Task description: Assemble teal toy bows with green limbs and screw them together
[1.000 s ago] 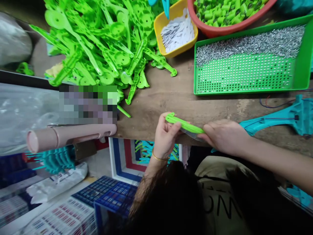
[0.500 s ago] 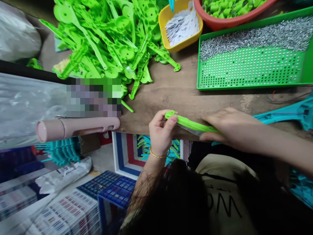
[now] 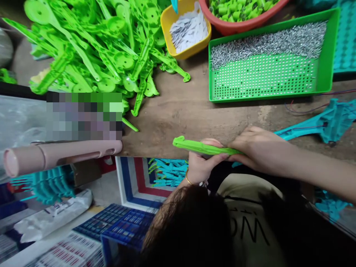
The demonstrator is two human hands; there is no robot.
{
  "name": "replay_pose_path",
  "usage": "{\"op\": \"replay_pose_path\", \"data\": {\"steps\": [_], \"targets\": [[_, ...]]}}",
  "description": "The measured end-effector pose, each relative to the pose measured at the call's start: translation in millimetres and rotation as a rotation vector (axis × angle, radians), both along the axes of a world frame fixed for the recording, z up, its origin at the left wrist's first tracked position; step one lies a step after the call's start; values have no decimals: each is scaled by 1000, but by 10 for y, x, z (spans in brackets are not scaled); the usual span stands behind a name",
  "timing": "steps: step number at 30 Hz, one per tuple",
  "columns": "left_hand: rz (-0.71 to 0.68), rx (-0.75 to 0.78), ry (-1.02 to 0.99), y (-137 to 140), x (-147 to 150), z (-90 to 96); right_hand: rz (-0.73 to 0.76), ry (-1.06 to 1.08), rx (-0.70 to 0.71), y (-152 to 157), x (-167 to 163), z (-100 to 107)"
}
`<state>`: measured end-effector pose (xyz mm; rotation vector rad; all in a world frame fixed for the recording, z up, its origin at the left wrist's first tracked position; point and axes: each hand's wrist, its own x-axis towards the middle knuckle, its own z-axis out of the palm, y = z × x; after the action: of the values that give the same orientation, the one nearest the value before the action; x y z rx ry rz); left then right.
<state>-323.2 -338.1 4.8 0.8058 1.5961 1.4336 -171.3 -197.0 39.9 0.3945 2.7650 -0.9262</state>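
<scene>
A long bright green plastic part (image 3: 200, 146) with a hooked tip is held level over the table's front edge. My left hand (image 3: 204, 165) is closed around its middle, thumb on the near side. My right hand (image 3: 256, 150) grips its right end, and its fingers hide that end. The two hands almost touch. Just beyond my right hand lies a turquoise plastic piece (image 3: 330, 120) with thin wires on it. A large heap of similar green plastic parts (image 3: 111, 48) covers the table's back left.
A green perforated tray (image 3: 261, 78) of small metal pins lies at the back right. Behind it stand a yellow bin (image 3: 178, 53) of white slips and a red basin (image 3: 241, 26) of green pieces. A pink cylinder (image 3: 63, 154) lies at the left edge. A striped box (image 3: 139, 185) sits below.
My left hand has slid from the hooked tip along the green part to its middle, close to my right hand. The whole view has shifted, so the table's contents appear further left.
</scene>
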Motion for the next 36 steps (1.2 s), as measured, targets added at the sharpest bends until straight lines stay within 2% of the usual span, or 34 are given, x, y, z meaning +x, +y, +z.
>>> {"op": "replay_pose_path", "data": {"steps": [2,4,7,9,13,15,19,22,25,29,33,36], "targets": [[-18,45,9,-17,-30,-30,40,-4,95,63,72,24],[-27,92,-46,-54,8,-113,64,-1,132,109,138,45],[-56,109,-126,-105,181,-261,70,7,91,112,186,66],[-44,136,-95,-110,301,-312,35,26,75,84,185,67],[20,206,-34,-78,388,-273,9,45,30,64,164,45],[32,157,-82,-79,381,-235,13,19,9,93,160,35],[-47,-45,-245,-121,417,-200,2,-6,18,170,142,87],[-33,-171,-216,-133,479,-186,44,33,50,159,108,192],[29,-178,-104,-112,498,-138,80,98,55,70,69,269],[50,-184,11,-75,481,-56,46,193,84,-44,42,250],[38,-168,-16,-81,475,-89,32,266,80,-33,60,189],[-45,-149,-93,-110,447,-177,61,275,85,-8,66,187]]}}
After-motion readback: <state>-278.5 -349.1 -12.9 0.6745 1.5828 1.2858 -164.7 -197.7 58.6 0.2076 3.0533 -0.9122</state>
